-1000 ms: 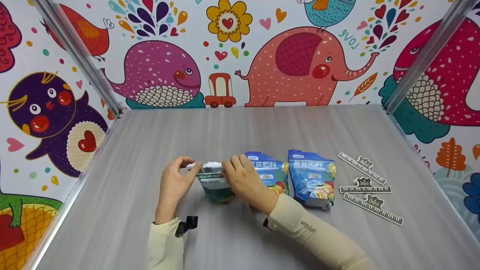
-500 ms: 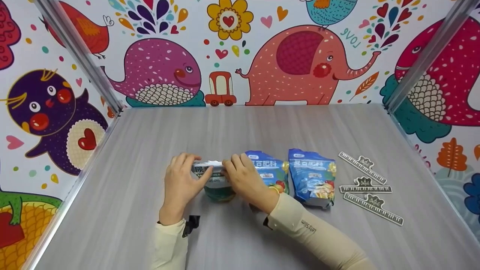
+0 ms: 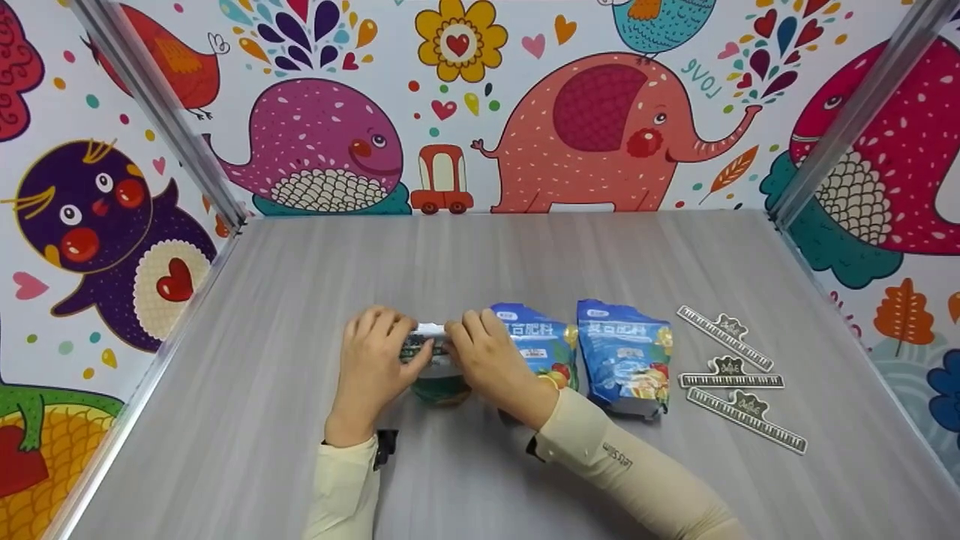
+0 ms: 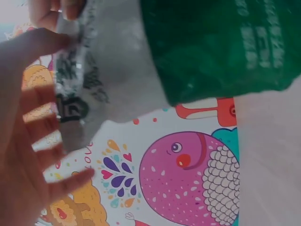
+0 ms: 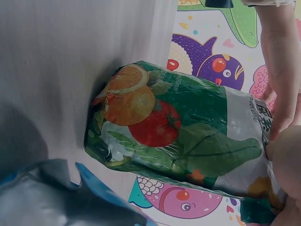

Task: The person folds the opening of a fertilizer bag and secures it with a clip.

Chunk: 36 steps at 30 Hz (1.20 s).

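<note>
Pinching with left hand [image 3: 371,371] and right hand [image 3: 491,360] the top of a green bag [image 3: 439,386] upright on the desk [image 3: 525,259], nearer its left edge than two blue bags [image 3: 626,356] and three clips [image 3: 731,380].

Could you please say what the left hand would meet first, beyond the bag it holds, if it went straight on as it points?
Probably the patterned back wall: in the head view, the left hand points forward over the tabletop, though its height is hard to judge.
</note>
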Tool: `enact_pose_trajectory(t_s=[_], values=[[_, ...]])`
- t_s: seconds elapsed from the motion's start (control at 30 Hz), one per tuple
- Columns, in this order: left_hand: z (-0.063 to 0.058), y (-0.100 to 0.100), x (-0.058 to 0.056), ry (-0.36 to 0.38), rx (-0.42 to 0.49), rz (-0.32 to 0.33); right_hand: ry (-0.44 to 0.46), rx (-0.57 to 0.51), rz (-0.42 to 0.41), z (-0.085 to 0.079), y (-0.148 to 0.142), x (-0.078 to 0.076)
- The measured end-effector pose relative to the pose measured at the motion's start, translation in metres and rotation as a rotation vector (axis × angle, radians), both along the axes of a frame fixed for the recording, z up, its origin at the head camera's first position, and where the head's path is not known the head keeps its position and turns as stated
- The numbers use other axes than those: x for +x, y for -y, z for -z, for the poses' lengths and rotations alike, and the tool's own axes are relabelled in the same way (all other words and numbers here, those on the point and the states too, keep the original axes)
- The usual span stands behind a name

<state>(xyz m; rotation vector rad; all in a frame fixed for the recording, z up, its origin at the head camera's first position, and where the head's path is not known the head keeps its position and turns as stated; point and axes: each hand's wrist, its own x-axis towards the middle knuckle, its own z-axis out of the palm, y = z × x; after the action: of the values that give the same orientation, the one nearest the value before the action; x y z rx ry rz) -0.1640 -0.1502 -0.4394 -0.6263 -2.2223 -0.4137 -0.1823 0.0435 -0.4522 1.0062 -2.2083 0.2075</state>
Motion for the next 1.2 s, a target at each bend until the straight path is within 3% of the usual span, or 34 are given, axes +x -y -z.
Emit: enact_pose_trajectory(t_s=[0.17, 0.43, 1.2], values=[[0.005, 0.002, -0.005, -0.043, -0.041, 0.065, -0.017, 0.008, 0.013, 0.0, 0.0, 0.001], [0.016, 0.006, -0.013, -0.12, -0.031, 0.139, -0.015, 0.044, 0.042, 0.002, -0.001, 0.002], [0.038, 0.005, -0.027, -0.301, 0.052, 0.192, -0.065, 0.024, 0.031, 0.004, -0.002, 0.001]])
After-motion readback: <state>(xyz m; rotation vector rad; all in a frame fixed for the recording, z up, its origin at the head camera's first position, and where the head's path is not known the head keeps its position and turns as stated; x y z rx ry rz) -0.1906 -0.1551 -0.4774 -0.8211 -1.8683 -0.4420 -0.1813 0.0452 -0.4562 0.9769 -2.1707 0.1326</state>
